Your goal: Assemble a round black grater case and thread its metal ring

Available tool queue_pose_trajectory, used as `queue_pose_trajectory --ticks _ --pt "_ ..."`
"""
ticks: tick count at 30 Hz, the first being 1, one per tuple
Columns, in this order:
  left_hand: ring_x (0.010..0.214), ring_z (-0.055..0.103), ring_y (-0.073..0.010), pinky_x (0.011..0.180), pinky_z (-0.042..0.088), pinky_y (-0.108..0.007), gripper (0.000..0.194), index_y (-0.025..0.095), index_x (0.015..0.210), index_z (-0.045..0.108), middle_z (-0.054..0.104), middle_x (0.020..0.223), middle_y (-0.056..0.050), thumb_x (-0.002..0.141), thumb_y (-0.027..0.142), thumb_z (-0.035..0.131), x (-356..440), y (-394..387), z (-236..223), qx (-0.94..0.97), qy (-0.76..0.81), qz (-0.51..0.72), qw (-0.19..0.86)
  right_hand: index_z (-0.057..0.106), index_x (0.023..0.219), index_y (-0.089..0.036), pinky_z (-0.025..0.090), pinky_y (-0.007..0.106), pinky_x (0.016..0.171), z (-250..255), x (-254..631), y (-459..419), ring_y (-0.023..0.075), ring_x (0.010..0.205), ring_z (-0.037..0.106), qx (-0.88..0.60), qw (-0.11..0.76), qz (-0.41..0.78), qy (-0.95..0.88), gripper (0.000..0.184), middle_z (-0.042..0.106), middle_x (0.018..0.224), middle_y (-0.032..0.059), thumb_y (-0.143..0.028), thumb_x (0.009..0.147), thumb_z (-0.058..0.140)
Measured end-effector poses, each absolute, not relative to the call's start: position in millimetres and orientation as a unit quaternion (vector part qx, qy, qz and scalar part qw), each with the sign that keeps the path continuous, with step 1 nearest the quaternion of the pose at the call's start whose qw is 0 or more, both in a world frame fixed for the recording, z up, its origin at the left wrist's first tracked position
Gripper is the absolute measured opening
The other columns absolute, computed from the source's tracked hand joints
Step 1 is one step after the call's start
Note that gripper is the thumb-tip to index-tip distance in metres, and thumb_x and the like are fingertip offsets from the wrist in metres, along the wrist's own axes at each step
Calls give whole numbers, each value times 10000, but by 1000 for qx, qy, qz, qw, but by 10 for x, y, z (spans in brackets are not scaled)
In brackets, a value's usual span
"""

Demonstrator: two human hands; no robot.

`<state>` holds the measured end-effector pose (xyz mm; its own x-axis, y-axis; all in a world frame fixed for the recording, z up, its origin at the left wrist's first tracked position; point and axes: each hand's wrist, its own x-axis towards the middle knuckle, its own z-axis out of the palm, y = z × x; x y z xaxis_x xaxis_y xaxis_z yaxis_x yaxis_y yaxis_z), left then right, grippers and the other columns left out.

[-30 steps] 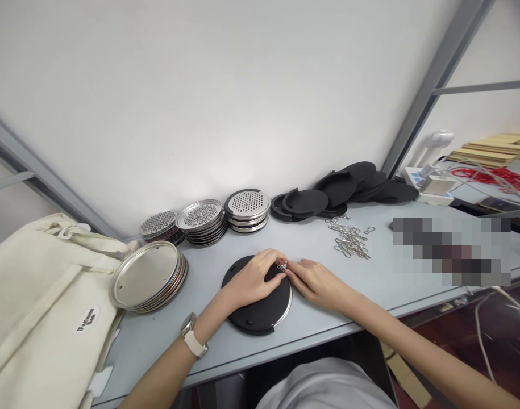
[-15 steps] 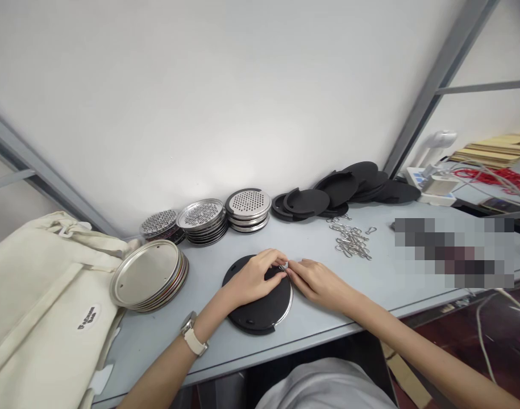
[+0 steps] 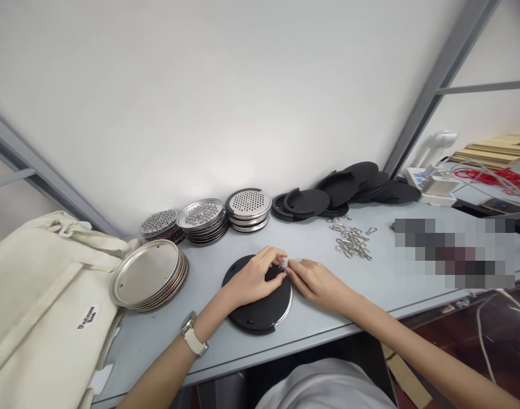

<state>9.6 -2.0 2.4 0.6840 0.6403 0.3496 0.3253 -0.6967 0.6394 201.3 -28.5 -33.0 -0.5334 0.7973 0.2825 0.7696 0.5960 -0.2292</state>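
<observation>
A round black grater cover (image 3: 260, 309) lies flat on the table, with a silver metal rim showing along its right side. My left hand (image 3: 260, 275) rests over its upper part, thumb and fingers closed on a small metal carabiner clip (image 3: 281, 267) at the upper right edge. From the right, my right hand (image 3: 313, 279) pinches at the same clip, its fingertips almost meeting the left ones. Fingers cover most of the clip, so how it sits in the hole cannot be seen. Behind my right hand lies a loose pile of similar clips (image 3: 351, 243).
Along the wall stand stacks of round metal graters (image 3: 200, 216), perforated plates (image 3: 249, 203) and black covers (image 3: 308, 201). Plain metal discs (image 3: 146, 272) are stacked at left, beside a cream canvas bag (image 3: 38, 307). A power strip (image 3: 436, 196) sits at far right, near a blurred-out patch.
My left fingers have lifted and shifted slightly around the clip, which shows at a slightly different angle. Both hands stay at the cover's edge; the cover has not moved.
</observation>
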Motion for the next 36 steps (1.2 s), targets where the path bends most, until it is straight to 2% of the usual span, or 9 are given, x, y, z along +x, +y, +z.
queue_pose_trajectory --ticks 5,10,23,36 --pt "1031 532 -196 929 451 -358 335 199 1090 482 545 1053 -53 784 81 549 104 -28 41 885 275 286 245 509 951 -136 327 270 573 -317 1964 -271 172 591 508 -448 155 17 -880 210 585 691 54 -190 940 307" --pt "1000 541 -191 905 459 -352 336 197 1093 476 555 1040 -51 788 67 528 109 -28 54 888 273 275 249 513 949 -146 351 260 603 -302 1996 -283 161 615 526 -441 180 53 -878 218 599 717 56 -209 951 304" --pt "1023 535 -181 918 453 -325 327 194 1089 477 553 1054 -47 791 70 526 100 -40 65 896 263 258 247 476 767 -182 365 260 610 -262 2005 -297 144 582 488 -430 181 61 -883 258 542 644 23 -231 953 305" --pt "1031 525 -193 908 456 -342 296 187 1097 481 555 1070 -61 824 76 493 89 -24 34 900 246 252 258 502 787 -173 367 258 605 -279 2016 -293 146 593 498 -421 199 72 -882 237 556 660 31 -217 944 331"
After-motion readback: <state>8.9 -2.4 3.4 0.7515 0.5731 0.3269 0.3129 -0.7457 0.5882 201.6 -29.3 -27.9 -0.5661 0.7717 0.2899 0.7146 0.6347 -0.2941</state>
